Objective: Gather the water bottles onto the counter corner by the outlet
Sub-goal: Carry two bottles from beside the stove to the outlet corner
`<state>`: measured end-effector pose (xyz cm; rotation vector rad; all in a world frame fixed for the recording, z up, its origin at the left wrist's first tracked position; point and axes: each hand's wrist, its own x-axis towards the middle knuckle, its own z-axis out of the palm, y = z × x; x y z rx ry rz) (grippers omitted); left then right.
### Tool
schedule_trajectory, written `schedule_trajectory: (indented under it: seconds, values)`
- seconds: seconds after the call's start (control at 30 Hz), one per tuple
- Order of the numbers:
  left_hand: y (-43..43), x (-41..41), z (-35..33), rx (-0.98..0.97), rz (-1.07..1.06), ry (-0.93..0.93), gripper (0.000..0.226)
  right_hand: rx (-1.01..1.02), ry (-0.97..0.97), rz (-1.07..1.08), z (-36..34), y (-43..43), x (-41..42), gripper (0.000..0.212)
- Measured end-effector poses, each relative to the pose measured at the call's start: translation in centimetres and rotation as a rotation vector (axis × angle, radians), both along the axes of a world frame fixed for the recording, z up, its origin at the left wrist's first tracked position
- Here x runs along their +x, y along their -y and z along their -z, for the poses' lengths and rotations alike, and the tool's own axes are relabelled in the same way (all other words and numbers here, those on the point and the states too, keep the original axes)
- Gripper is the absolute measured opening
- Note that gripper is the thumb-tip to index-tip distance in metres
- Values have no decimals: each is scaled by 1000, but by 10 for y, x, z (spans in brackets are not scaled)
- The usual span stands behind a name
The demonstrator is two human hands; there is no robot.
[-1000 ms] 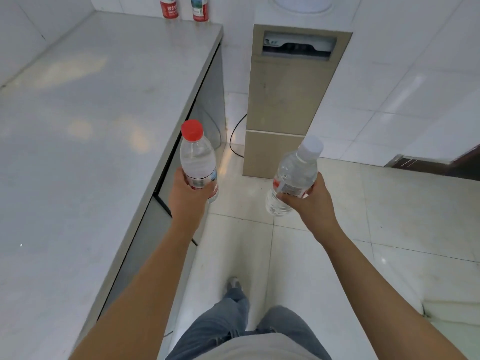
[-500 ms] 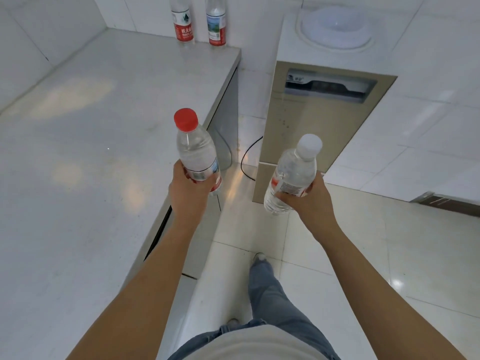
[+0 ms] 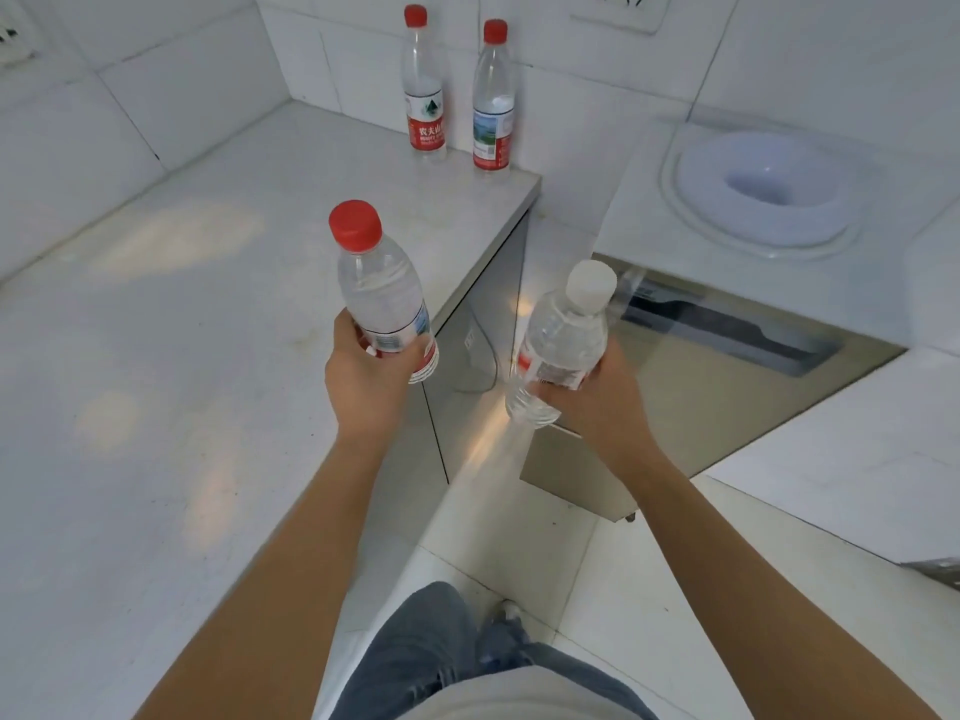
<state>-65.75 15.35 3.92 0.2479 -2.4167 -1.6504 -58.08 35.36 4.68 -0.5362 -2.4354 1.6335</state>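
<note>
Illumination is bright, even and cool-white across the scene. The pale grey stone counter top (image 3: 156, 356) carries several soft warm-toned patches of reflected light, none blown out. A brighter streak of glare runs down the glossy grey cabinet side panel (image 3: 483, 324) and onto the cream floor tiles (image 3: 519, 537) beneath. Shadows are faint and diffuse; no hard-edged shadow is recorded. Wide-angle distortion is marked: the white wall tile joints (image 3: 130, 122) bow and lean toward the frame edges. Sharpness is moderate centrally. The white wall outlet (image 3: 618, 10) at the top edge is soft, and fine texture looks smeared by compression throughout.
</note>
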Motion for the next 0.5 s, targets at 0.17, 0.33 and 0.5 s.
schedule_trajectory:
  seconds: [0.17, 0.33, 0.5]
  values:
    - [-7, -34, 1, -5, -65, -3, 61, -117, -17, -71, -5, -10, -46, 70]
    - [-12, -82, 3, 6, -83, -7, 61, -86, -49, -63, -9, -15, -97, 63]
    - [-17, -147, 4, 3, -68, -6, 63, -97, -65, -23, -12, -16, -158, 61]
